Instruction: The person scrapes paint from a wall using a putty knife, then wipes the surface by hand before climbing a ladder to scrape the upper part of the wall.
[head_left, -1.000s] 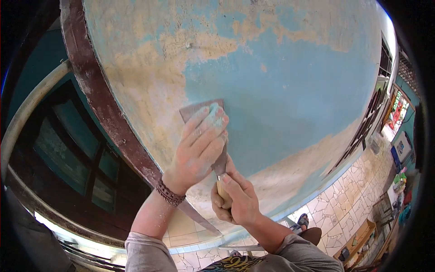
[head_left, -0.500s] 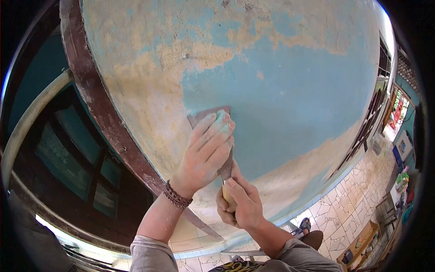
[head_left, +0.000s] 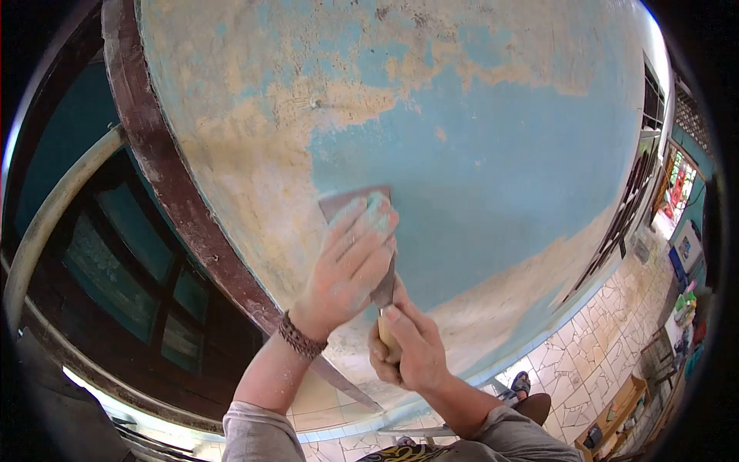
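A scraper with a wide, flat metal blade (head_left: 339,202) and a wooden handle (head_left: 390,339) lies against a wall of peeling paint (head_left: 493,177). My right hand (head_left: 414,346) is wrapped around the handle, thumb toward the blade. Higher up, my left hand (head_left: 350,262) holds the blade, its fingers laid together over the metal and its thumb hidden. Pale blue residue covers those fingertips, and a dark braided bracelet (head_left: 300,336) circles the wrist. Blue paint meets bare cream plaster (head_left: 246,192) near the blade's left corner.
A dark red wooden frame (head_left: 177,185) borders the wall on the left, beside a dark door with glass panes (head_left: 108,262). Below right is a floor of irregular tiles (head_left: 570,369), with a sandalled foot (head_left: 521,383) and a wooden tray (head_left: 616,412). A small knob (head_left: 315,103) protrudes from the wall.
The scraper's blade and my left hand have slid slightly down the wall and look blurred. My right hand keeps its hold on the handle.
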Action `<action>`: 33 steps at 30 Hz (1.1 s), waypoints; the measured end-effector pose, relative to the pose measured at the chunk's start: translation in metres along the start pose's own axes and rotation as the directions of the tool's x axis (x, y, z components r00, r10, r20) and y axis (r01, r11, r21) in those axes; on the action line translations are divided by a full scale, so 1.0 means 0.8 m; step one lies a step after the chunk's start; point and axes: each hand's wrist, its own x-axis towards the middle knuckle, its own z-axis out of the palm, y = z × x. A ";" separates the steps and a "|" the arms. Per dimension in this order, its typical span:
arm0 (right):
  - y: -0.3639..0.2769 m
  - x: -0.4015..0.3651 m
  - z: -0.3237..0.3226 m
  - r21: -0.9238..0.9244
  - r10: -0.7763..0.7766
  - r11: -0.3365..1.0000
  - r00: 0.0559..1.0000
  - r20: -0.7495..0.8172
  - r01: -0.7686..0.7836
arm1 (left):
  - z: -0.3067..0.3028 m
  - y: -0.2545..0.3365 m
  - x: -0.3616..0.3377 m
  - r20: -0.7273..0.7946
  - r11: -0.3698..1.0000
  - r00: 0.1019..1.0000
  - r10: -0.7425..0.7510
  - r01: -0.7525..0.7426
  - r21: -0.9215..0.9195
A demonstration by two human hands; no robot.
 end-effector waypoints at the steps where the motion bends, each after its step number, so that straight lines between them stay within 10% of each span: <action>1: 0.006 -0.003 -0.002 -0.009 0.017 1.000 1.000 -0.013 -0.017 | 0.003 0.002 -0.008 0.000 1.000 1.000 -0.002 0.002 -0.004; 33: -0.017 0.004 0.024 0.024 -0.055 0.998 0.997 -0.053 0.056 | -0.006 -0.013 0.010 -0.007 0.999 0.999 0.046 -0.046 -0.018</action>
